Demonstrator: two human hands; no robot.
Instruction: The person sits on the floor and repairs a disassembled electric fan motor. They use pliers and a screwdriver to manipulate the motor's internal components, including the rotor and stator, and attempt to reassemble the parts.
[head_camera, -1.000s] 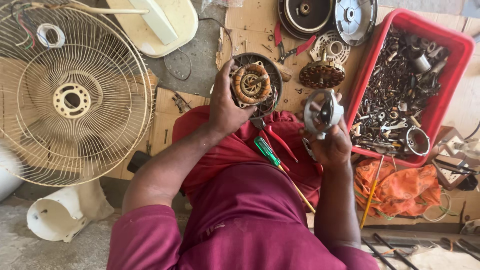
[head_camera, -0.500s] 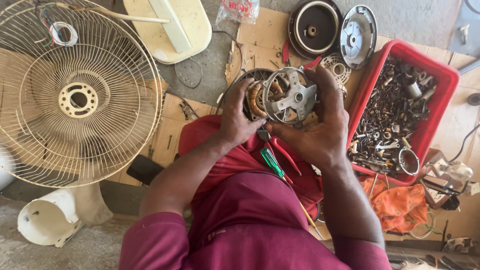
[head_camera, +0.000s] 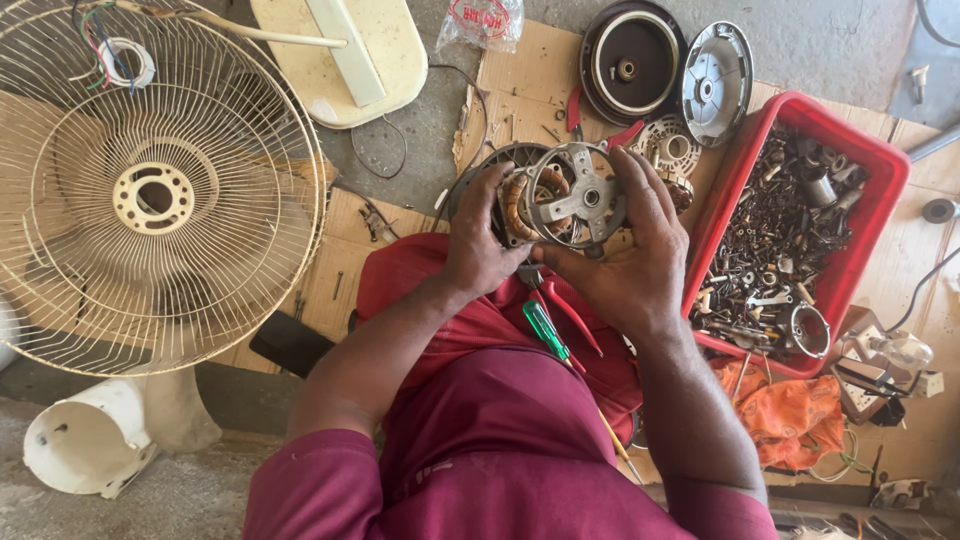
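— Cloth first, nearest the camera?
— Yes, maroon fabric over the lap, soft and creased, with a green-handled screwdriver (head_camera: 546, 331) lying slantwise on it, its plastic grip glossy.

— And the hands?
— Just beyond the lap. The left hand (head_camera: 478, 243) is clamped on the left side of the fan motor (head_camera: 530, 205), fingers curled over its dark round shell, where coppery windings show. The right hand (head_camera: 628, 255) is closed around the metal end bracket (head_camera: 583, 194), a dull grey casting with a ring rim, spokes and a small hub, pressed against the motor's face.

— So where is the motor?
— Held up between both hands, above the knees, middle of the scene, over brown cardboard (head_camera: 520, 95).

— What is at the right?
— A red plastic tray (head_camera: 880, 180), rectangular, heaped with greasy screws, nuts and small steel parts. Near it, crumpled orange cloth (head_camera: 790, 415).

— At the left?
— A cream wire fan guard (head_camera: 150, 195), round, thin ribs fanning from a central ring, and a white plastic tube (head_camera: 85, 445) lying nearer.

— Farthest off?
— A black round motor housing (head_camera: 628, 60), a grey domed metal cover (head_camera: 715, 75) beside it, and a cream oval fan base (head_camera: 345, 55).
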